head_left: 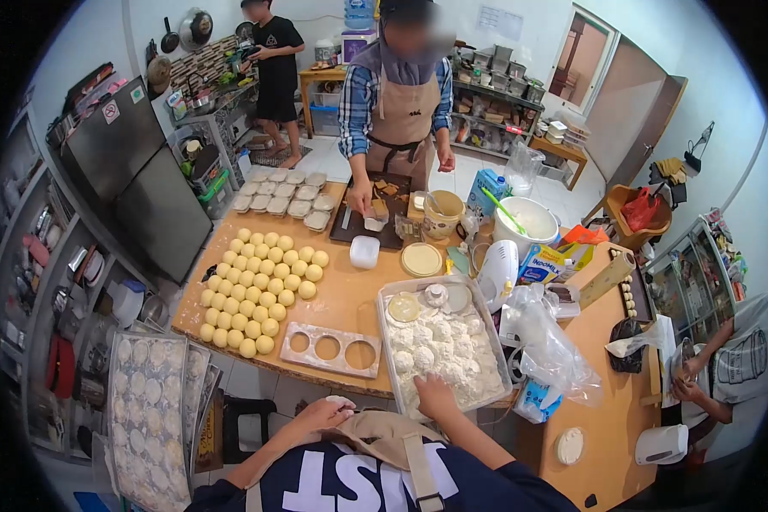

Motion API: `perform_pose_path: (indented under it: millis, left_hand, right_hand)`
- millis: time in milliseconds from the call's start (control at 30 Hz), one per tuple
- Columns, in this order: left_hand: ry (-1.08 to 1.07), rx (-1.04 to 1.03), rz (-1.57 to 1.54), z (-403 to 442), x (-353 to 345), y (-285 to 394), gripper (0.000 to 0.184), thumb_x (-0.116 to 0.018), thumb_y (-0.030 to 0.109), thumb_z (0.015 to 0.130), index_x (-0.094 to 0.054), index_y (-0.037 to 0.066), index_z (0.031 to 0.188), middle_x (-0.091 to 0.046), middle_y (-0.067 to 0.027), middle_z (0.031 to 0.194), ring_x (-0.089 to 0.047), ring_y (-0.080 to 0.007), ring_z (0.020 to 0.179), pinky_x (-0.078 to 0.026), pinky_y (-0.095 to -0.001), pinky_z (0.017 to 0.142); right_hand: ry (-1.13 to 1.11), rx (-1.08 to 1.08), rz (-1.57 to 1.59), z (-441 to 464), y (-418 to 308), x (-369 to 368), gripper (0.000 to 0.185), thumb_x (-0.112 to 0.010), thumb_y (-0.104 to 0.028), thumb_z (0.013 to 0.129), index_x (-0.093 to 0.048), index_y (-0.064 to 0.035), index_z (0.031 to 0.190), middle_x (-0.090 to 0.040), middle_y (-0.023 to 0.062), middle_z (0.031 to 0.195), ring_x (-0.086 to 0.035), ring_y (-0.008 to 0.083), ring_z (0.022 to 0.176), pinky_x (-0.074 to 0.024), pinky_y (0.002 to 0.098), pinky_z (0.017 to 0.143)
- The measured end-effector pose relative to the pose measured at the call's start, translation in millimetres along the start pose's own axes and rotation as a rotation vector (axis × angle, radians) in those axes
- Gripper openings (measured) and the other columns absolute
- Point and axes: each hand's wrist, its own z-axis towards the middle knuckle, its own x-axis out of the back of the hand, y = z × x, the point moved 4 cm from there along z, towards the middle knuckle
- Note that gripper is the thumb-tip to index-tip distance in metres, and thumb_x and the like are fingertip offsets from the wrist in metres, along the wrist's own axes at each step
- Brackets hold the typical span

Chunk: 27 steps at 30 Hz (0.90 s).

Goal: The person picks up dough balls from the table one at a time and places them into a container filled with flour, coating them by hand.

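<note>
My right hand (438, 398) reaches into the near side of a flour-filled tray (385, 341), its fingers apart and touching floured dough pieces (441, 351). A round cutter or lid (404, 307) and a small floured knob-like piece (436, 295) sit at the tray's far end. My left hand (324, 414) hovers before the table edge, fingers loosely stretched with white flour on the tips; I see nothing definite in it. Between the hands and the dough balls lies a floured wooden board with three round holes (330, 351). Many smooth yellow dough balls (263, 288) stand in rows on the left.
Across the table a person in an apron (401, 107) handles a small container over a dark tray (346, 224). Filled cups (286, 198) stand beyond the dough balls. A white bucket (525, 224), mixer (497, 273) and plastic bag (555, 341) crowd the right. Floured trays (148, 410) stand lower left.
</note>
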Motion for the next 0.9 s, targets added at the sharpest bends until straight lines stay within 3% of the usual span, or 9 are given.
perform_pose_path:
  millis: [67,167,267,367,567,700,900]
  left_hand:
    - [0.004,0.009,0.012,-1.4,-1.9,1.2,0.034,-0.049,0.03,0.091,-0.057,0.004,0.112,-0.063,-0.0181,0.1,-0.06,-0.0337,0.094,-0.048,-0.0386,0.08]
    - [-0.002,0.039,-0.005,-5.3,-5.5,-2.8,0.034,-0.048,0.03,0.091,-0.057,0.004,0.111,-0.062,-0.018,0.101,-0.06,-0.0332,0.095,-0.047,-0.0381,0.081]
    - [0.007,0.046,0.009,-7.9,-3.2,2.5,0.034,-0.048,0.03,0.091,-0.057,0.004,0.111,-0.062,-0.0179,0.102,-0.06,-0.0327,0.095,-0.047,-0.038,0.081]
    - [0.016,0.046,0.02,-10.4,-0.3,13.0,0.034,-0.048,0.03,0.091,-0.057,0.004,0.111,-0.062,-0.0179,0.102,-0.06,-0.0327,0.095,-0.047,-0.038,0.081]
    - [-0.01,0.042,0.005,-8.0,-6.8,6.8,0.034,-0.048,0.03,0.091,-0.057,0.004,0.111,-0.062,-0.0181,0.101,-0.06,-0.0334,0.095,-0.047,-0.0379,0.081]
    - [-0.01,0.047,-0.017,-10.7,-3.5,12.9,0.035,-0.048,0.031,0.092,-0.057,0.004,0.112,-0.062,-0.0181,0.102,-0.06,-0.0335,0.094,-0.047,-0.0377,0.081]
    - [-0.024,0.043,-0.022,-8.9,-4.8,16.8,0.035,-0.049,0.032,0.091,-0.057,0.004,0.111,-0.063,-0.0177,0.1,-0.061,-0.0327,0.093,-0.048,-0.0375,0.08]
  right_hand:
    - [-0.016,0.008,0.01,2.6,-0.7,-2.2,0.032,-0.056,-0.002,0.073,-0.055,-0.0078,0.105,-0.055,0.0179,0.098,-0.058,0.0353,0.093,-0.05,0.0447,0.075]
    - [-0.31,0.003,0.076,4.2,-2.5,-5.5,0.033,-0.057,-0.002,0.072,-0.055,-0.0077,0.104,-0.054,0.0164,0.1,-0.056,0.0344,0.1,-0.0499,0.0443,0.078]
    - [-0.282,0.011,0.113,-6.3,7.9,-0.1,0.043,-0.062,-0.009,0.068,-0.054,-0.0079,0.11,-0.053,0.0199,0.102,-0.057,0.0369,0.097,-0.0492,0.045,0.08]
    - [-0.272,-0.129,0.148,-10.8,11.5,10.5,0.05,-0.065,-0.014,0.065,-0.055,-0.0084,0.114,-0.054,0.0206,0.106,-0.057,0.0376,0.098,-0.049,0.0446,0.081]
    - [-0.323,-0.029,0.19,-2.2,38.4,-32.8,0.046,-0.067,-0.018,0.065,-0.058,-0.0078,0.108,-0.06,0.0213,0.105,-0.059,0.036,0.099,-0.0492,0.0433,0.082]
    - [-0.378,-0.286,0.067,-15.8,61.3,-11.9,0.047,-0.067,-0.02,0.064,-0.057,-0.0067,0.108,-0.062,0.0215,0.1,-0.059,0.0359,0.098,-0.049,0.0433,0.083]
    - [-0.268,-0.168,0.07,-18.1,58.7,-11.4,0.045,-0.065,-0.018,0.066,-0.057,-0.007,0.109,-0.062,0.0208,0.096,-0.061,0.0375,0.094,-0.0497,0.0438,0.082]
